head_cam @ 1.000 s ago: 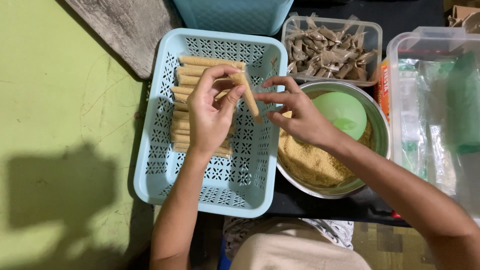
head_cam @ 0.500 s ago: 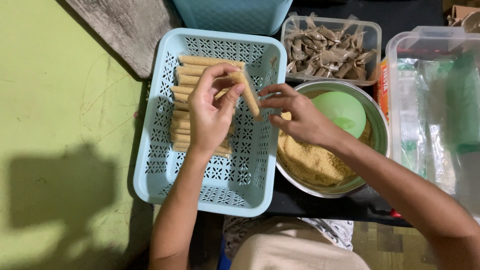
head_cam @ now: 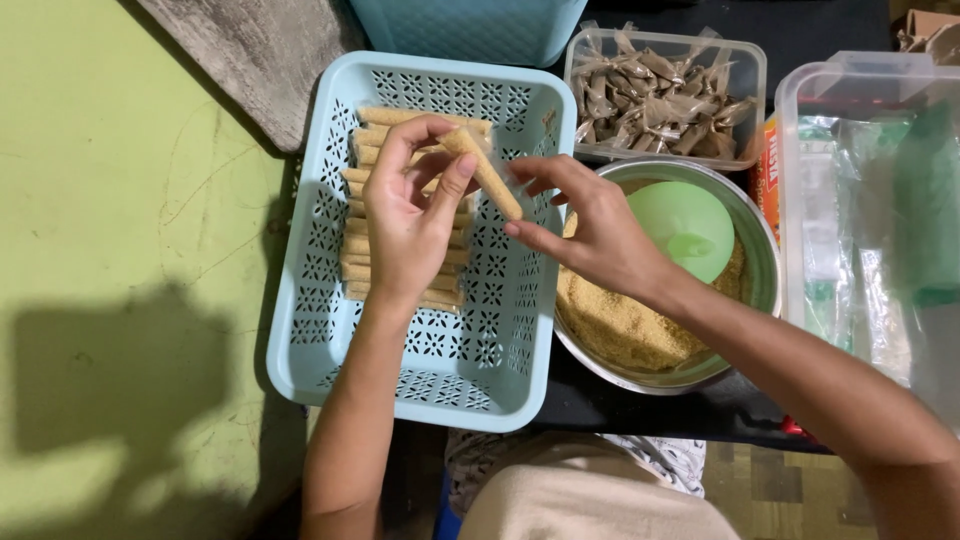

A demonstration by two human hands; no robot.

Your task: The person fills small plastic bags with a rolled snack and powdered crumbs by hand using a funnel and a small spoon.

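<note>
My left hand [head_cam: 412,225] hovers over a light blue perforated basket [head_cam: 330,330] and pinches the upper end of a slim clear packet filled with tan powder [head_cam: 487,174]. My right hand [head_cam: 590,235] is beside it, fingers spread, fingertips touching the packet's lower end and its clear plastic edge. Under my left hand lies a stack of several filled tan packets [head_cam: 372,135] in the basket. To the right stands a metal bowl [head_cam: 755,240] of tan powder [head_cam: 620,325] with a green funnel [head_cam: 680,225] in it.
A clear tub [head_cam: 752,75] of small twisted packets sits behind the bowl. A large clear plastic container [head_cam: 870,200] with bags stands at the right. Another blue basket [head_cam: 470,25] is at the top. A green surface [head_cam: 110,250] spreads to the left.
Both hands stay over the basket with the packet between them. My right fingers have shifted slightly along the packet's lower end.
</note>
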